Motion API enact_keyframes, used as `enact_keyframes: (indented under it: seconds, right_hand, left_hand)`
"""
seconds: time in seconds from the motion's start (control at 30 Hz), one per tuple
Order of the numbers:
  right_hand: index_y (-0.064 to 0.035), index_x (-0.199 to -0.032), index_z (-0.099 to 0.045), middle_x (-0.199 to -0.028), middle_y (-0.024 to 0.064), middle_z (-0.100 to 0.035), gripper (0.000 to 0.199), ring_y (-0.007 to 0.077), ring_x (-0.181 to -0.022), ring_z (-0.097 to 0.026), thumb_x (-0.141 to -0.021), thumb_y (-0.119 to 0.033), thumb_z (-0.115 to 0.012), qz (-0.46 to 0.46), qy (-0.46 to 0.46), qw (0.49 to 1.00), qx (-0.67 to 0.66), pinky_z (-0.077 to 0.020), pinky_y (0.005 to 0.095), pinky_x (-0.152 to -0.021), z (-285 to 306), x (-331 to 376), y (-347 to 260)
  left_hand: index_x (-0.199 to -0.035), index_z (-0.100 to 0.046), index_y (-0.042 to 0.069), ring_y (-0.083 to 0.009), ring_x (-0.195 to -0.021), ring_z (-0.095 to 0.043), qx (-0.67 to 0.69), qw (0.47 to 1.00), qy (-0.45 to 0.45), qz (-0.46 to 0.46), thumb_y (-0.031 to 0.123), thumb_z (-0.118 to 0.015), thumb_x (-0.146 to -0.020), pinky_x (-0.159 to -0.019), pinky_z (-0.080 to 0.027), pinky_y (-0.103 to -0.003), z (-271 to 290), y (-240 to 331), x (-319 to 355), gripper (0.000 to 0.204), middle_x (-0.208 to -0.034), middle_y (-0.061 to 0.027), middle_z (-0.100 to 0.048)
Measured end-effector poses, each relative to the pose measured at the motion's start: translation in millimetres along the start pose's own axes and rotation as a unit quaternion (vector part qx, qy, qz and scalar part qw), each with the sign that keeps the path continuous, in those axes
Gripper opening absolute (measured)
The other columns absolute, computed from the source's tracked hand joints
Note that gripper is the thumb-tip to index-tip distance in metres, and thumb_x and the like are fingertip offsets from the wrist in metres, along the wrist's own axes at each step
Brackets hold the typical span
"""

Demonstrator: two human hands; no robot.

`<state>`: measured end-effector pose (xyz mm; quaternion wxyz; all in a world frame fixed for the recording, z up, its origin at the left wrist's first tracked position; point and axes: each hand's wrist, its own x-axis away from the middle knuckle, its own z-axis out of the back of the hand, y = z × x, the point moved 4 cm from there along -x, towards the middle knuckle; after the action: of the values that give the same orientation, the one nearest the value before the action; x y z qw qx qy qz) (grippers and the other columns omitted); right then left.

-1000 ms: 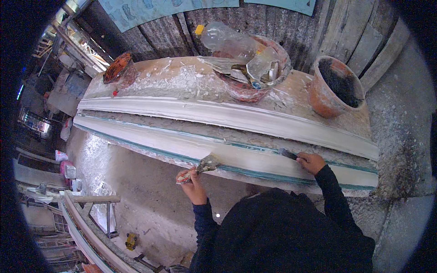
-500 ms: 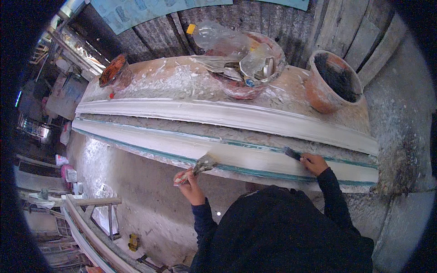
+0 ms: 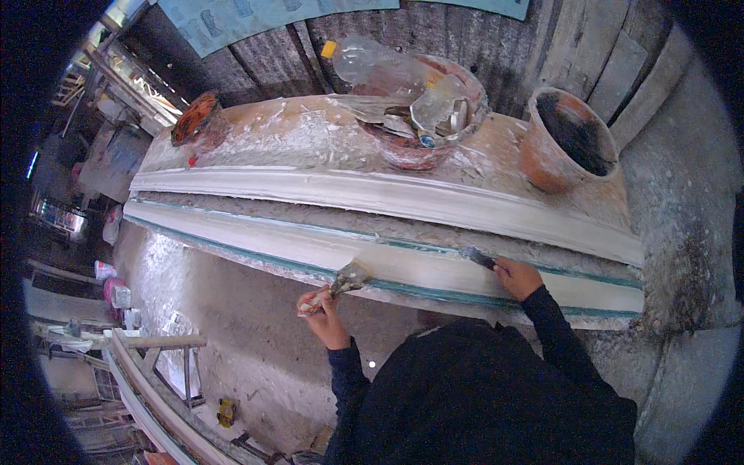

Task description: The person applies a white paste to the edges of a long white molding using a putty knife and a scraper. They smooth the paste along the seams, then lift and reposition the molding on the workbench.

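Observation:
My left hand (image 3: 325,316) is closed around the red-and-white handle of what looks like a worn paintbrush (image 3: 351,277). Its fan-shaped, grey-brown end lies over the near edge of a long white strip with teal edges (image 3: 310,246). Farther right, my right hand (image 3: 518,277) grips a small dark flat brush (image 3: 481,258), whose tip is at the strip's far teal edge. My fingers hide part of both handles. Behind the teal-edged strip runs a second long white moulding (image 3: 372,191).
On the plaster-spattered work surface (image 3: 287,132) stand an orange-stained pot (image 3: 195,118), a basin (image 3: 415,159) heaped with plastic bottles and scraps, and a bucket (image 3: 535,159) dark inside. A corrugated wall rises behind. Wooden framing (image 3: 167,342) stands at lower left.
My right hand has moved left along the strip with the dark brush. My left hand and its brush have stayed nearly still.

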<state>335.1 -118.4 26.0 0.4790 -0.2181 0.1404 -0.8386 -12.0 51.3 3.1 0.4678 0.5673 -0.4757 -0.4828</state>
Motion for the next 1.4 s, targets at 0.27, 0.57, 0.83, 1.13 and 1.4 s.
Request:
enact_keyframes:
  seconds: [0.27, 0.57, 0.83, 1.13, 1.4]
  right_hand:
    - [-0.0126, -0.094, -0.055, -0.074, 0.0145, -0.059, 0.027, 0.0356, -0.070, -0.057, -0.084, -0.034, -0.042, 0.024, -0.014, 0.998, 0.054, -0.0437, 0.0455, -0.060, -14.1, -19.9, -26.5]
    - [-0.0170, -0.092, -0.055, -0.075, 0.0128, -0.060, 0.024, 0.0353, -0.070, -0.057, -0.083, -0.035, -0.042, 0.026, -0.048, 0.996, 0.069, -0.0437, 0.0459, -0.062, -14.0, -27.8, -34.5]
    - [-0.0155, -0.091, -0.054, -0.078, 0.0146, -0.059, 0.023, 0.0359, -0.075, -0.056, -0.083, -0.033, -0.041, 0.023, -0.055, 0.997, 0.057, -0.0432, 0.0463, -0.065, -10.7, -27.8, -44.1]
    - [-0.0116, -0.090, -0.053, -0.078, 0.0173, -0.058, 0.026, 0.0373, -0.074, -0.056, -0.084, -0.034, -0.041, 0.051, -0.021, 0.998, 0.032, -0.0423, 0.0475, -0.063, -27.4, -40.4, -56.4]
    - [-0.0099, -0.095, -0.054, -0.085, 0.0175, -0.058, 0.031, 0.0360, -0.080, -0.056, -0.084, -0.035, -0.041, 0.024, -0.044, 0.999, 0.000, -0.0432, 0.0447, -0.070, -9.7, -17.6, -1.6]
  left_hand:
    - [-0.102, -0.033, 0.007, -0.0179, -0.090, -0.052, 0.021, 1.000, -0.004, -0.007, 0.014, -0.051, -0.086, -0.075, -0.045, -0.027, -4.2, 3.3, 0.8, 0.025, -0.100, -0.0144, -0.052]
    - [-0.101, -0.034, 0.007, -0.0172, -0.087, -0.053, 0.034, 0.999, 0.009, -0.018, 0.012, -0.052, -0.085, -0.076, -0.044, -0.026, -2.3, 0.8, 6.1, 0.025, -0.099, -0.0144, -0.053]
    - [-0.100, -0.034, 0.006, -0.0174, -0.088, -0.054, -0.009, 0.999, -0.002, -0.036, 0.012, -0.051, -0.086, -0.074, -0.045, -0.026, 2.7, 2.4, 5.2, 0.023, -0.098, -0.0155, -0.053]
    - [-0.100, -0.034, 0.005, -0.0186, -0.089, -0.054, 0.015, 1.000, 0.015, -0.017, 0.011, -0.051, -0.085, -0.076, -0.046, -0.027, -2.3, 1.2, 10.0, 0.023, -0.099, -0.0155, -0.052]
    - [-0.099, -0.034, 0.005, -0.0151, -0.083, -0.054, 0.033, 0.999, 0.024, -0.031, 0.011, -0.051, -0.085, -0.071, -0.045, -0.024, -7.5, 11.2, 13.2, 0.023, -0.097, -0.0149, -0.054]
